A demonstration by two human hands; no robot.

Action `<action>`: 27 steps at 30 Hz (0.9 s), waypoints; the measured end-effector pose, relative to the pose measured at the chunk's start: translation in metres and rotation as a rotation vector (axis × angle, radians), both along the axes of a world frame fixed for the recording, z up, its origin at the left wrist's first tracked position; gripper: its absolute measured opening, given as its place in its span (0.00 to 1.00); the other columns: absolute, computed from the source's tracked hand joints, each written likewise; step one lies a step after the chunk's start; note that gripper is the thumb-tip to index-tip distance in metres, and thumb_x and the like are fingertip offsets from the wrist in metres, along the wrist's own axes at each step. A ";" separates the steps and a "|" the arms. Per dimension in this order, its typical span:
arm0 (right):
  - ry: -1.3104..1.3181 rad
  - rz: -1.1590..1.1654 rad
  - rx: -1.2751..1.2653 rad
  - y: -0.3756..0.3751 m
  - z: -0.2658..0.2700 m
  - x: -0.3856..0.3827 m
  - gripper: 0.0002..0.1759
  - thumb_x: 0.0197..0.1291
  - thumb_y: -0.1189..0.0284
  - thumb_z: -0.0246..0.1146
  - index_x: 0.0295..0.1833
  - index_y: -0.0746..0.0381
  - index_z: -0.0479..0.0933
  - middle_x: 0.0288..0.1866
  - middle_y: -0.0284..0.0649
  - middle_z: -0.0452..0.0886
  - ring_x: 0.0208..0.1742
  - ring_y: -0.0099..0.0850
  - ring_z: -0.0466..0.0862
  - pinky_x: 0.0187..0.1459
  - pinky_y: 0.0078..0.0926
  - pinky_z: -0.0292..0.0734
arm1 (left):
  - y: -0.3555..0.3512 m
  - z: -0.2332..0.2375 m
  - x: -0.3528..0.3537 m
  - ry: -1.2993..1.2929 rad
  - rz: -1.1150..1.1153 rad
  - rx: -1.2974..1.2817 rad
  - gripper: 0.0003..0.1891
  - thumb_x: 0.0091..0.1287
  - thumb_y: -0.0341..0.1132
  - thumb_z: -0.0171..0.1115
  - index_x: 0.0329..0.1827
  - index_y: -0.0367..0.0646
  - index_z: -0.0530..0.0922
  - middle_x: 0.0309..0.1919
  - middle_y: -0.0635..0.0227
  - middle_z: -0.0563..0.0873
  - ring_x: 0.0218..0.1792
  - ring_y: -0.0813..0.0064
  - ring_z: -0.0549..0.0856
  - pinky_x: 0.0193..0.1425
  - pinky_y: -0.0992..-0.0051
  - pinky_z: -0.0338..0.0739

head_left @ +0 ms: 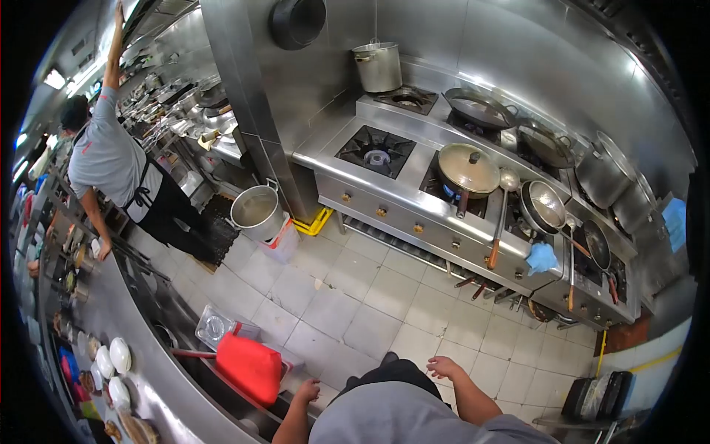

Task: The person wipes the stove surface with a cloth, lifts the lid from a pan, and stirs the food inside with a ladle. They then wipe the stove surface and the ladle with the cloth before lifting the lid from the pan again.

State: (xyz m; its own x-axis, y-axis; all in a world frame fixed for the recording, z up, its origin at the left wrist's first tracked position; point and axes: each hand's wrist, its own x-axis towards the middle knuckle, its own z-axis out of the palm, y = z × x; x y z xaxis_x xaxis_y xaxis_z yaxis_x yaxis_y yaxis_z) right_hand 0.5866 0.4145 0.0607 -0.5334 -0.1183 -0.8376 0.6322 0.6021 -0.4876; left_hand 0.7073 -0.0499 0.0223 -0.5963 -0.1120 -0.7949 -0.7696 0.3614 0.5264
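Beside my body at the bottom, my left hand (308, 391) hangs with loosely bent fingers and nothing visible in it. A red plastic-looking object (248, 368) is just to its left, near the counter. My right hand (442, 367) is over the tiled floor (384, 325), its fingers apart and empty. Neither hand touches the stove (436, 222) in front. On that stove are a lidded pan (469, 169), a ladle (509, 179), a steel strainer or bowl (547, 204) and a dark frying pan (595, 243). A blue cloth (542, 257) lies at its front edge.
Another person (122, 163) in an apron stands at the left, one arm raised. A large pot (257, 211) rests on a bin beside the pillar. White dishes (120, 355) sit on the left counter (159, 370). Several big pots and woks (481, 109) line the stove's back.
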 end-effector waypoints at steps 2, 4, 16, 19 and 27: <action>-0.023 0.008 0.073 0.009 -0.009 -0.005 0.29 0.53 0.61 0.61 0.60 0.61 0.68 0.38 0.40 0.81 0.30 0.28 0.82 0.26 0.26 0.77 | -0.004 -0.002 -0.002 0.027 0.149 0.115 0.22 0.54 0.26 0.52 0.55 0.43 0.72 0.23 0.60 0.80 0.18 0.71 0.79 0.19 0.72 0.73; -0.033 0.038 0.095 0.017 -0.014 -0.014 0.29 0.54 0.61 0.61 0.60 0.61 0.68 0.37 0.39 0.80 0.29 0.27 0.82 0.25 0.27 0.77 | -0.006 0.003 -0.004 0.027 0.081 0.050 0.22 0.55 0.26 0.53 0.55 0.42 0.72 0.23 0.60 0.81 0.18 0.71 0.80 0.18 0.73 0.73; 0.104 0.006 0.025 0.017 -0.004 -0.095 0.28 0.52 0.65 0.61 0.59 0.61 0.69 0.39 0.40 0.80 0.30 0.28 0.81 0.24 0.23 0.75 | 0.027 0.024 -0.046 0.136 0.166 -0.268 0.17 0.54 0.34 0.57 0.46 0.39 0.79 0.32 0.51 0.84 0.29 0.66 0.84 0.35 0.70 0.78; 0.099 -0.045 0.012 0.023 -0.007 -0.088 0.28 0.53 0.64 0.61 0.59 0.61 0.69 0.39 0.40 0.80 0.30 0.28 0.81 0.24 0.24 0.75 | 0.017 -0.015 -0.060 0.080 -0.020 -0.199 0.20 0.51 0.35 0.60 0.49 0.44 0.79 0.33 0.51 0.84 0.30 0.65 0.84 0.36 0.68 0.77; 0.001 -0.216 0.070 0.052 -0.016 -0.004 0.28 0.53 0.62 0.61 0.59 0.62 0.69 0.35 0.40 0.81 0.28 0.27 0.81 0.25 0.25 0.76 | 0.002 -0.061 -0.123 0.112 -0.531 -0.096 0.21 0.50 0.32 0.59 0.51 0.47 0.78 0.35 0.54 0.84 0.36 0.64 0.84 0.41 0.69 0.78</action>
